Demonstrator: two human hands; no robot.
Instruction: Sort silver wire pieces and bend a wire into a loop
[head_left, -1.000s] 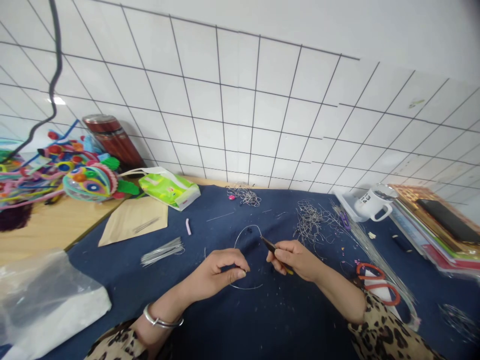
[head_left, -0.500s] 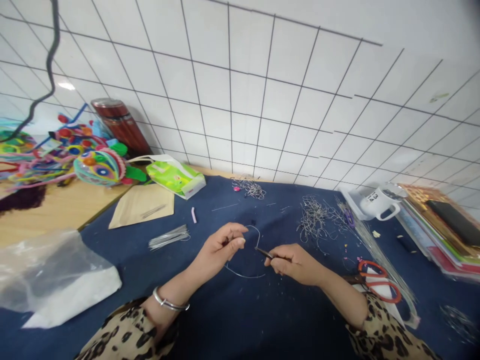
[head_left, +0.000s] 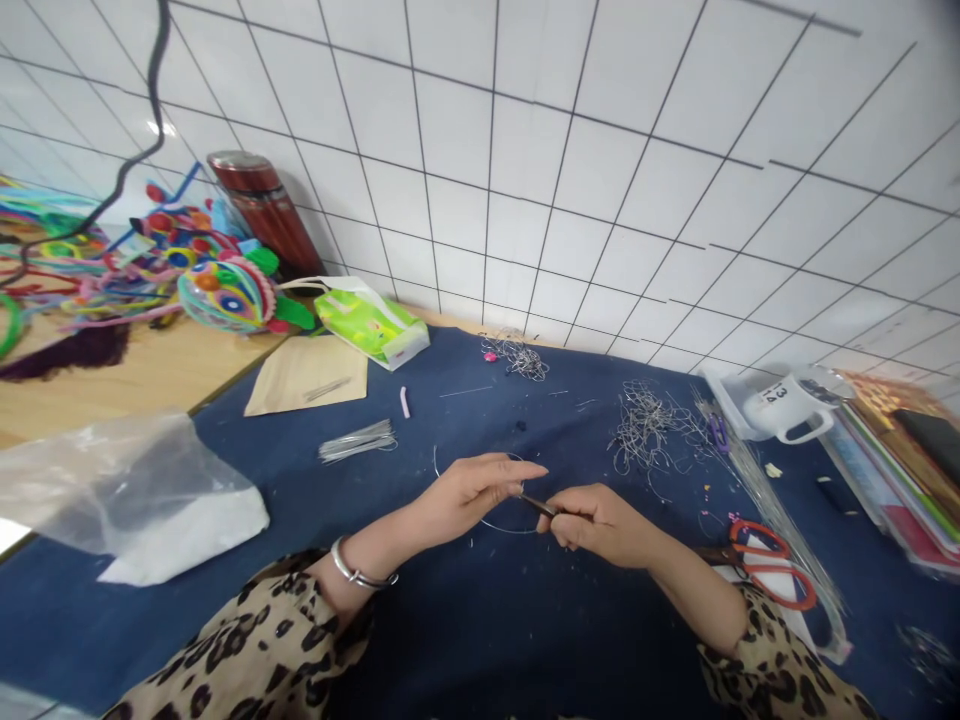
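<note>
My left hand [head_left: 480,492] is above the dark blue cloth, its index finger stretched over the pliers' tip and its thumb pressed under the fingers. A thin silvery wire [head_left: 506,530] runs in a loose curve from this pinch and below it. The fingers partly hide the wire. My right hand [head_left: 592,522] is closed round slim, dark, pointed pliers [head_left: 538,505], whose tip meets the wire at the left thumb. Most of the pliers' handle is inside the palm.
A bundle of straight wires [head_left: 358,441] lies left, near a brown envelope [head_left: 300,370] and a plastic bag [head_left: 165,500]. Tangled wire [head_left: 646,425], orange-handled scissors [head_left: 780,585] and a white mug [head_left: 795,405] are at right. A red flask [head_left: 266,215] stands at back left.
My left hand has moved right to the pliers' tip, and its index finger has straightened over it. My right hand still grips the pliers. The camera view has shifted slightly.
</note>
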